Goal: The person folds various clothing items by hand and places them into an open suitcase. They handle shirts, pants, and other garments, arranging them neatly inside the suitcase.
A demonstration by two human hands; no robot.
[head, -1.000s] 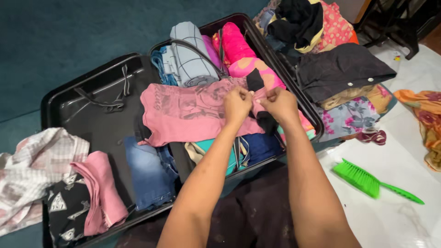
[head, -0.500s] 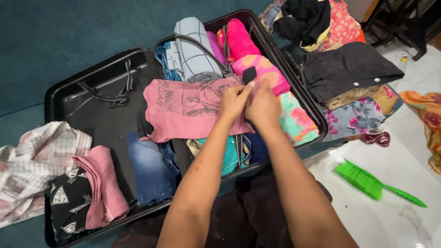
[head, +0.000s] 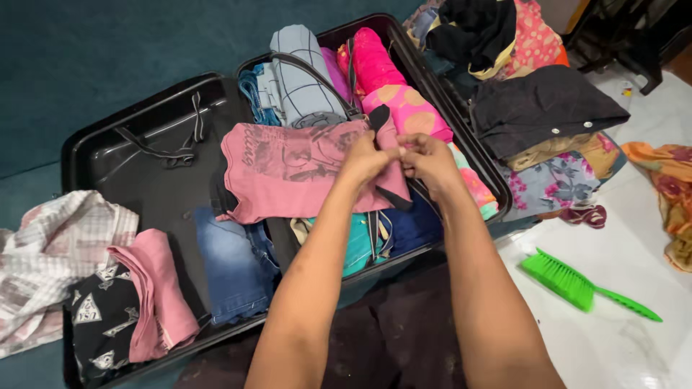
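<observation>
- A person's left hand [head: 367, 158] and right hand [head: 429, 160] are meeting over an open black suitcase [head: 144, 155] on the floor, both pinching the right edge of a pink printed T-shirt [head: 295, 169], apparently to fold it over.
- The shirt is lying flat, print up, across packed clothes in the suitcase's right half, one sleeve with dark trim standing up between the fingers.
- Rolled garments are lining the far side, seemingly to save room; folded blue jeans [head: 234, 263] are sitting nearer.
- A green brush [head: 577, 284] is lying well apart on the white floor.
</observation>
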